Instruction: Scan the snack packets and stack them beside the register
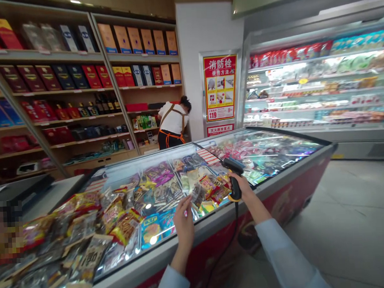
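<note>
My right hand (240, 186) is wrapped around the grip of a black and yellow handheld barcode scanner (234, 189). Its cord hangs down in front of the freezer. To the left of it, my left hand (184, 216) has its fingers pinched at the edge of a small clear snack packet (198, 194). The scanner's head is above and to the right of this packet. Red and yellow snack packets (209, 185) lie close behind the left fingertips, on the glass top of the chest freezer (271, 202).
Many snack packets (125, 225) are heaped on the freezer's left end. A grey counter (65, 190) adjoins it. Behind, a person in an apron (173, 119) bends beside shelves of boxed goods (71, 77). An open refrigerated display (319, 87) stands at the back right.
</note>
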Tool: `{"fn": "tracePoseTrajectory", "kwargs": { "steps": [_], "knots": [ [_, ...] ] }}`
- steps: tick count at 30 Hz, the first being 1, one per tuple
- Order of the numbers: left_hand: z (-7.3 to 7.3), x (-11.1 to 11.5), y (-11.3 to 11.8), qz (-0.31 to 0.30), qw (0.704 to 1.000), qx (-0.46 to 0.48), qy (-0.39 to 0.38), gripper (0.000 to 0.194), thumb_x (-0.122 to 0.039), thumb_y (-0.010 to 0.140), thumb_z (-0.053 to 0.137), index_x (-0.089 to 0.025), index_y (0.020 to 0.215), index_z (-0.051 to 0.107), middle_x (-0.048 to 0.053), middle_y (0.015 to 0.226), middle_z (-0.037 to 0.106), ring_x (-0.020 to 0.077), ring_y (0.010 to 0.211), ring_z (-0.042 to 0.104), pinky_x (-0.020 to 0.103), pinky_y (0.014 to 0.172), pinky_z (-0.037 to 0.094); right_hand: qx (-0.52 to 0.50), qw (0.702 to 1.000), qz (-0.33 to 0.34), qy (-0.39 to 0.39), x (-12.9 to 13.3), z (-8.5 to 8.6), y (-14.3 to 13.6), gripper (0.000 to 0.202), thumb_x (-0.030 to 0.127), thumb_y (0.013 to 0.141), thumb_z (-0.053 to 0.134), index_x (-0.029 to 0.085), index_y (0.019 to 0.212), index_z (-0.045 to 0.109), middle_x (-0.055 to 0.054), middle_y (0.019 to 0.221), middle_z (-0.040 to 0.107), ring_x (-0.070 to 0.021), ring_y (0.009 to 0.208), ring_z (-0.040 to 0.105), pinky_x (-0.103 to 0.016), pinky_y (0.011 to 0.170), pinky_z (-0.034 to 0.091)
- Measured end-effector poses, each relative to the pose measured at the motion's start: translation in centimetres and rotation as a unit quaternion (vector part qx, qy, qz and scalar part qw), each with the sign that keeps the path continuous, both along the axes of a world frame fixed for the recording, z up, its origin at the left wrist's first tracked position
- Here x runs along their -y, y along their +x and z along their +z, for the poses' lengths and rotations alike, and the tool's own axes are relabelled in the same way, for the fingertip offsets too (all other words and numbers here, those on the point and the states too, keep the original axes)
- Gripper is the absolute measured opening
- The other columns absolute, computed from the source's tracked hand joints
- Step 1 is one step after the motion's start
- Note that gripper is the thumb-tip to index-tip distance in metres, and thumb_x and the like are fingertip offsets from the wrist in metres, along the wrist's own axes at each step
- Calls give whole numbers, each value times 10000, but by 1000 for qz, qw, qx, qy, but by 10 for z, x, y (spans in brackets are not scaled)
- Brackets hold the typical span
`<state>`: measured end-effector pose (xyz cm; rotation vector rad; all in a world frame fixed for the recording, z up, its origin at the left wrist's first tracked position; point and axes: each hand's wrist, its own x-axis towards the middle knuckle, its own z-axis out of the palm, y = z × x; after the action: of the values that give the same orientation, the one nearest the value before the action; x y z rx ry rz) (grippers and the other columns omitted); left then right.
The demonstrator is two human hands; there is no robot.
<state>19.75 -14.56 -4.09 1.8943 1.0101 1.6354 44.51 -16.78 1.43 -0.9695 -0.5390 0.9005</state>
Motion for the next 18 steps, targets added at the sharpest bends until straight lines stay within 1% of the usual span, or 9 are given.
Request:
{"fn": "tracePoseTrajectory", "kwargs": {
  "steps": [2, 4, 10, 15, 18],
  "knots": [
    [-5, -7, 16, -28, 999, -15, -27, 250, -244, 874, 503, -248, 1012, 712, 54, 1082, 685, 194, 1012, 636, 347, 887, 499, -3, 1000, -13, -8, -4, -8, 9, 218, 287, 614, 745, 151, 590, 577, 14, 433, 551, -86, 336, 473, -189, 323, 370],
    [-9, -12, 28, -47, 998, -30, -39, 254, -226, 867, 500, -254, 995, 718, 53, 1070, 684, 196, 999, 638, 355, 888, 496, -2, 1000, -13, -12, -11, -17, 13, 226, 293, 623, 740, 152, 573, 569, 12, 420, 544, -87, 335, 473, -189, 324, 370],
    [-14, -17, 46, -76, 994, -72, -36, 330, -152, 859, 449, -264, 1030, 709, 65, 1091, 653, 183, 1001, 624, 328, 872, 494, -21, 999, -16, -19, -31, -39, 16, 233, 306, 632, 731, 163, 581, 555, 15, 440, 560, -83, 329, 471, -185, 319, 367],
    [-19, -21, 50, -68, 992, -97, -52, 393, -84, 836, 410, -259, 999, 722, 68, 1089, 642, 176, 965, 623, 334, 859, 494, -38, 999, -1, -8, -33, -45, 19, 240, 328, 625, 731, 165, 597, 557, 22, 451, 560, -80, 342, 473, -178, 321, 365],
    [-19, -22, 50, -61, 992, -98, -42, 393, -88, 833, 414, -261, 1013, 718, 70, 1084, 638, 187, 980, 610, 362, 875, 486, -42, 999, 3, -9, -31, -44, 19, 250, 317, 606, 752, 165, 592, 554, 21, 464, 565, -80, 353, 475, -176, 322, 362]
  ]
}}
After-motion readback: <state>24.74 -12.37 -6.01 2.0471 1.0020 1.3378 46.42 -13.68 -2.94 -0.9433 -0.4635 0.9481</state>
